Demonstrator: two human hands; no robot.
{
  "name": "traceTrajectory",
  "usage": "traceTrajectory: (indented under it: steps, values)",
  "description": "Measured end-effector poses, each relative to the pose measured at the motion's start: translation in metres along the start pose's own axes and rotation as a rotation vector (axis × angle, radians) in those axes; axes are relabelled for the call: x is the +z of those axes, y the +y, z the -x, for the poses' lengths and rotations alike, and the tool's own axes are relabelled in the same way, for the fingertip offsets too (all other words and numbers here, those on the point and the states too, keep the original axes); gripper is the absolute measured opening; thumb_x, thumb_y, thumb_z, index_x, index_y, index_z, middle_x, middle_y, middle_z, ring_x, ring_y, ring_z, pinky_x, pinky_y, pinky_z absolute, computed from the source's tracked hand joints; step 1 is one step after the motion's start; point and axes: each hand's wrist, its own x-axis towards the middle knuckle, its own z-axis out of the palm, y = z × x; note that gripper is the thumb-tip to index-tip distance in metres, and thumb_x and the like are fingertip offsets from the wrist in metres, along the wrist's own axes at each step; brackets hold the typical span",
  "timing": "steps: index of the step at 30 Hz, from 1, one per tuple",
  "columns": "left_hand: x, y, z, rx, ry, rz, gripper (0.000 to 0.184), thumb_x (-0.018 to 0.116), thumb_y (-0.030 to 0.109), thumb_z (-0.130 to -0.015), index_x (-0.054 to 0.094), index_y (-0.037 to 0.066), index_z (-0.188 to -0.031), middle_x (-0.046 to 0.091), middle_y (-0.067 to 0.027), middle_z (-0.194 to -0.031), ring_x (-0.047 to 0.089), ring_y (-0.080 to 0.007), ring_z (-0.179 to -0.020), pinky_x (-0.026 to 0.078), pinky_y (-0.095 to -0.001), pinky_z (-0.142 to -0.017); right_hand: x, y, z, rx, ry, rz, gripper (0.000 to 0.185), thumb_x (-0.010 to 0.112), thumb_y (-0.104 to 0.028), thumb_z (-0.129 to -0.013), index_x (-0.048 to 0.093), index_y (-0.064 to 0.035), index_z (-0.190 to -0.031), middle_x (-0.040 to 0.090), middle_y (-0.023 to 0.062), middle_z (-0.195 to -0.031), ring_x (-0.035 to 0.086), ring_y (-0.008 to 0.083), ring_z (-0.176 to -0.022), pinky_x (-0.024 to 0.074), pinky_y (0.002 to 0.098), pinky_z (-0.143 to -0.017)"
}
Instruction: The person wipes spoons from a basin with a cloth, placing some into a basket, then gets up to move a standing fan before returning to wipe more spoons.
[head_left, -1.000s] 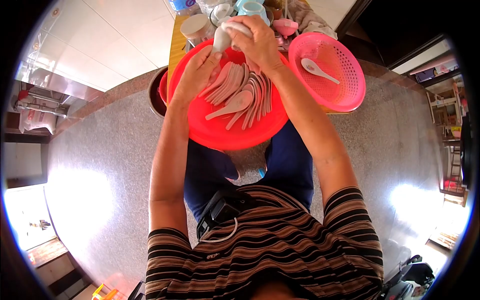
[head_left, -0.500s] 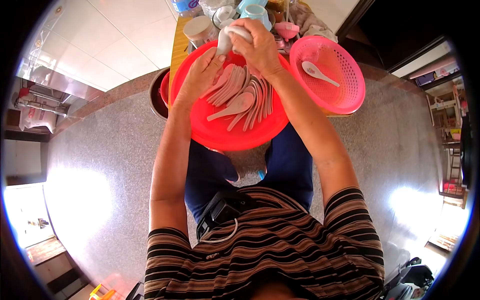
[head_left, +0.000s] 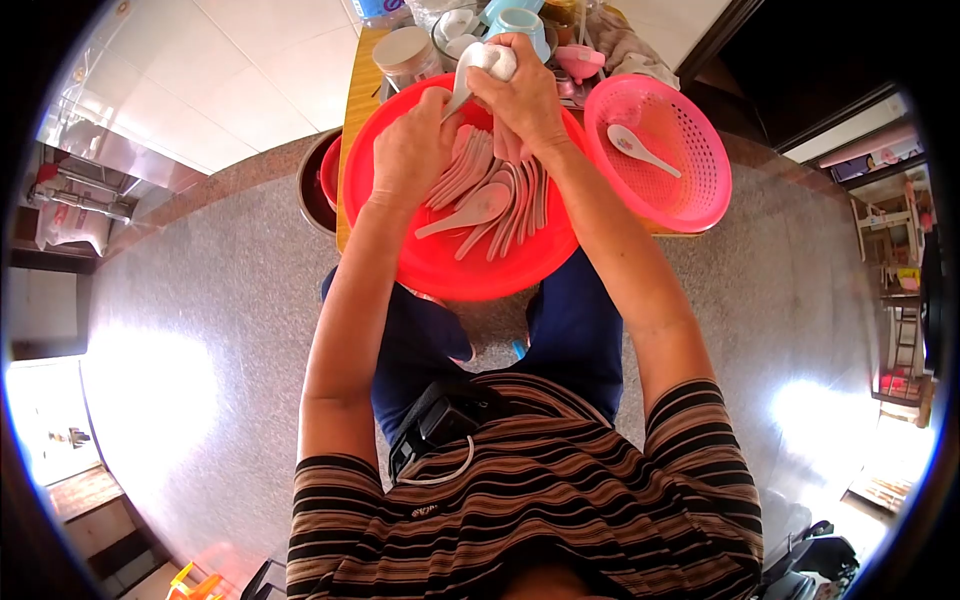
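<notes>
Over the far part of a red basin (head_left: pixel 420 255), my left hand (head_left: pixel 415 145) is closed round the handle of a white spoon (head_left: pixel 465 75). My right hand (head_left: pixel 520 95) grips a white cloth (head_left: pixel 500 62), pressed against the bowl of that spoon. Several white spoons (head_left: pixel 520 205) lie fanned in the basin below my hands, and one spoon (head_left: pixel 480 207) rests across them. To the right, a pink perforated basket (head_left: pixel 712 165) holds a single white spoon (head_left: pixel 640 150) with a small coloured mark in its bowl.
Behind the basin, the wooden table (head_left: pixel 366 70) carries a lidded jar (head_left: pixel 407 55), a light blue cup (head_left: pixel 518 25), a pink item (head_left: pixel 580 62) and a crumpled cloth (head_left: pixel 635 50). A dark-rimmed bowl (head_left: pixel 313 190) is left of the basin.
My left hand has turned over, its back now upward, on the spoon's handle. The spoon is tilted differently, and my right hand with the cloth has shifted slightly right.
</notes>
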Motion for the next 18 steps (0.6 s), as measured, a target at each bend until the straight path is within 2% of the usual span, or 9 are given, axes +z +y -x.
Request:
traceTrajectory:
  steps: [1,3,4,6,8,11,14,16,18]
  values:
    - [0.004,-0.004,-0.001,0.000,0.001,0.000,0.025,0.054,0.030,-0.093,0.053,0.009,-0.106,0.065,-0.0162,-0.086,0.065,-0.0355,-0.075,0.048,-0.0483,-0.060,0.000,0.002,-0.001,0.012,-0.019,-0.077,0.051,0.073,-0.039,-0.072,0.056,-0.0062,-0.107,0.068,0.0146,-0.090,0.067,0.0282,-0.082,0.0522,0.0369,-0.073]
    - [0.004,-0.009,-0.006,-0.094,-0.007,0.472,0.025,0.058,0.029,-0.092,0.055,0.005,-0.098,0.061,-0.0104,-0.073,0.061,-0.0225,-0.061,0.045,-0.0378,-0.052,0.001,0.004,-0.002,-0.016,-0.036,-0.128,0.050,0.073,-0.037,-0.073,0.055,-0.0064,-0.108,0.068,0.0144,-0.090,0.067,0.0272,-0.079,0.0524,0.0368,-0.073]
    - [-0.002,-0.009,-0.007,-0.094,-0.007,0.472,0.025,0.058,0.029,-0.092,0.055,0.005,-0.098,0.061,-0.0104,-0.073,0.061,-0.0225,-0.061,0.045,-0.0378,-0.052,0.001,0.004,-0.002,-0.043,-0.055,-0.179,0.049,0.072,-0.036,-0.073,0.055,-0.0065,-0.109,0.068,0.0141,-0.090,0.067,0.0262,-0.077,0.0526,0.0366,-0.072]
    - [-0.015,-0.009,-0.007,-0.384,-0.413,1.200,0.026,0.060,0.031,-0.093,0.057,0.008,-0.103,0.044,0.0058,-0.064,0.034,-0.0025,-0.050,0.028,-0.0184,-0.042,0.002,0.003,-0.002,-0.086,-0.043,-0.147,0.047,0.072,-0.035,-0.074,0.055,-0.0066,-0.108,0.068,0.0135,-0.089,0.067,0.0248,-0.077,0.0525,0.0362,-0.072]
    - [-0.010,-0.016,-0.007,-0.421,-0.325,1.207,0.023,0.059,0.029,-0.094,0.058,0.008,-0.103,0.041,0.0069,-0.063,0.033,-0.0018,-0.049,0.025,-0.0176,-0.041,0.002,0.002,0.000,-0.128,-0.032,-0.113,0.046,0.071,-0.034,-0.075,0.054,-0.0067,-0.108,0.067,0.0129,-0.089,0.067,0.0235,-0.076,0.0525,0.0359,-0.072]
    - [-0.012,-0.024,-0.008,-0.486,-0.192,1.149,0.020,0.056,0.026,-0.094,0.059,0.007,-0.101,0.039,0.0077,-0.061,0.031,-0.0013,-0.048,0.023,-0.0173,-0.040,-0.001,-0.006,0.004,0.012,-0.062,-0.456,0.040,0.069,-0.033,-0.078,0.054,-0.0068,-0.104,0.067,0.0122,-0.087,0.066,0.0222,-0.076,0.0519,0.0357,-0.071]
    - [-0.014,-0.024,-0.008,-0.510,-0.148,1.058,0.019,0.054,0.024,-0.095,0.060,0.006,-0.098,0.040,0.0073,-0.061,0.033,-0.0019,-0.047,0.023,-0.0179,-0.040,-0.002,-0.002,0.001,-0.140,0.066,-0.385,0.036,0.069,-0.030,-0.077,0.054,-0.0087,-0.103,0.065,0.0109,-0.089,0.066,0.0225,-0.075,0.0521,0.0352,-0.069]
    - [-0.013,-0.023,-0.007,-0.503,-0.151,1.030,0.019,0.053,0.023,-0.094,0.060,0.005,-0.097,0.040,0.0071,-0.060,0.033,-0.0022,-0.046,0.024,-0.0182,-0.041,0.002,0.001,0.001,-0.434,0.124,0.159,0.030,0.069,-0.028,-0.077,0.057,-0.0118,-0.100,0.062,0.0074,-0.094,0.065,0.0242,-0.076,0.0526,0.0358,-0.067]
    - [-0.010,-0.021,-0.007,-0.431,-0.211,0.977,0.019,0.051,0.021,-0.094,0.061,0.005,-0.098,0.042,0.0063,-0.060,0.034,-0.0029,-0.046,0.025,-0.0190,-0.040,0.004,0.001,0.000,-0.458,0.120,0.301,0.028,0.069,-0.027,-0.077,0.059,-0.0132,-0.099,0.061,0.0057,-0.096,0.065,0.0246,-0.079,0.0528,0.0357,-0.067]
